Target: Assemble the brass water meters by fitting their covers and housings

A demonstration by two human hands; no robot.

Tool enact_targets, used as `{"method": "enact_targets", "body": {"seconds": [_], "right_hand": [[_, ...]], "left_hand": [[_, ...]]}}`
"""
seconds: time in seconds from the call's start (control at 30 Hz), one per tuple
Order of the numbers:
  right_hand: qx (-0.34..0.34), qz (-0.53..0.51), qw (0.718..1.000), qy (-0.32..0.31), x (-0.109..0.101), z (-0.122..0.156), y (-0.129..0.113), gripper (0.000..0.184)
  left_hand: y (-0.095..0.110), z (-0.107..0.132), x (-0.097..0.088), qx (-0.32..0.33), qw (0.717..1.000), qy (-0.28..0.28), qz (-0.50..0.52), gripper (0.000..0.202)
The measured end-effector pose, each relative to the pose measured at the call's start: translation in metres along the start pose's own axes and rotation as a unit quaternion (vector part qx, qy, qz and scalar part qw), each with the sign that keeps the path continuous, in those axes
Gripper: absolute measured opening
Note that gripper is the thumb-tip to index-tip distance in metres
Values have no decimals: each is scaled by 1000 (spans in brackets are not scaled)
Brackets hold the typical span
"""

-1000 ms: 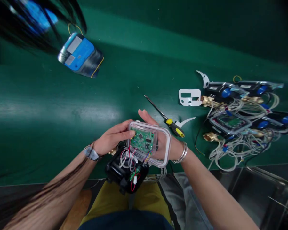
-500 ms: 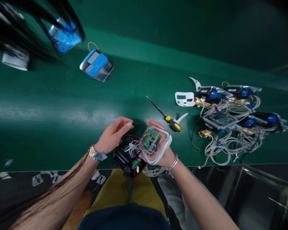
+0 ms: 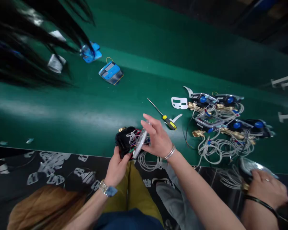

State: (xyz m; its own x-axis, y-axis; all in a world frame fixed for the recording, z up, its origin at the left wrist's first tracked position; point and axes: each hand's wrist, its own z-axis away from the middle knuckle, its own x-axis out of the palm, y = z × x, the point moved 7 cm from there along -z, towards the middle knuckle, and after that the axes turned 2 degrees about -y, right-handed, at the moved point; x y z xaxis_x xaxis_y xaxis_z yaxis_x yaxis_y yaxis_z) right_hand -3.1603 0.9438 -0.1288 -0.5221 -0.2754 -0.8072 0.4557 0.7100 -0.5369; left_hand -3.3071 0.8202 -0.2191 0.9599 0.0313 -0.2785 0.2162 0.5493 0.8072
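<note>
At the bench's front edge, my left hand [image 3: 117, 166] grips the lower side of a black meter housing [image 3: 123, 140], fingers and thumb around it. A brass fitting [image 3: 122, 129] shows behind the housing. My right hand [image 3: 157, 135] holds a clear plastic cover [image 3: 140, 142] tilted almost on edge beside the housing. Thin coloured wires [image 3: 133, 135] run between the two; the circuit board is mostly hidden at this angle. A coiled grey cable [image 3: 148, 161] hangs below the cover. Beyond my right hand lies a yellow-and-black screwdriver [image 3: 170, 122].
Several meters with coiled cables [image 3: 220, 148] crowd the right of the green bench [image 3: 74, 105]. White cut-out plates [image 3: 179, 103] lie near them. A blue-faced meter [image 3: 110, 72] sits at the back left. Another person's hand [image 3: 266, 188] holds a meter at far right. Dark hair blurs the upper left.
My left hand has moved down onto the housing. My right hand has turned the cover from facing up to nearly on edge. Another person's hand with a meter has appeared at right. The view has shifted.
</note>
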Motion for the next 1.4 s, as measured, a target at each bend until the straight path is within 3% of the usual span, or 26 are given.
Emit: {"method": "enact_targets", "body": {"seconds": [0.1,0.17,0.27,0.37,0.43,0.53,0.6,0.67,0.77,0.93,1.17,1.3,1.4], "right_hand": [[-33,83,994,-64,-2,-6,-15,91],[-21,102,990,-98,1,-11,-20,91],[25,90,990,-106,9,-19,-16,95],[106,49,990,-79,19,-24,4,105],[153,17,986,-66,28,-26,19,107],[189,-53,978,-65,42,-27,32,102],[205,-92,973,-62,49,-26,36,101],[212,-105,970,-58,52,-25,37,111],[211,-118,969,-53,56,-21,37,124],[237,-210,948,-23,61,-15,42,110],[172,-145,974,-20,38,-20,26,117],[131,-94,986,-47,28,-22,8,116],[85,-57,991,-82,28,-19,-7,106]], "left_hand": [[16,-16,-24,49,992,-107,-48,48],[30,-32,-38,85,974,-183,-100,44],[48,-67,-54,99,961,-241,-97,33],[60,-99,-72,79,975,-208,13,48],[62,-102,-81,89,983,-152,54,55],[61,-72,-93,163,987,16,-2,42],[57,-36,-96,210,960,163,-83,33],[49,-7,-86,238,937,225,-125,29],[39,11,-68,268,912,250,-187,36],[37,4,-61,290,882,272,-252,46],[49,-11,-47,341,875,237,-248,61],[50,-20,-50,330,891,233,-209,45],[42,-25,-53,313,913,231,-120,39]]}}
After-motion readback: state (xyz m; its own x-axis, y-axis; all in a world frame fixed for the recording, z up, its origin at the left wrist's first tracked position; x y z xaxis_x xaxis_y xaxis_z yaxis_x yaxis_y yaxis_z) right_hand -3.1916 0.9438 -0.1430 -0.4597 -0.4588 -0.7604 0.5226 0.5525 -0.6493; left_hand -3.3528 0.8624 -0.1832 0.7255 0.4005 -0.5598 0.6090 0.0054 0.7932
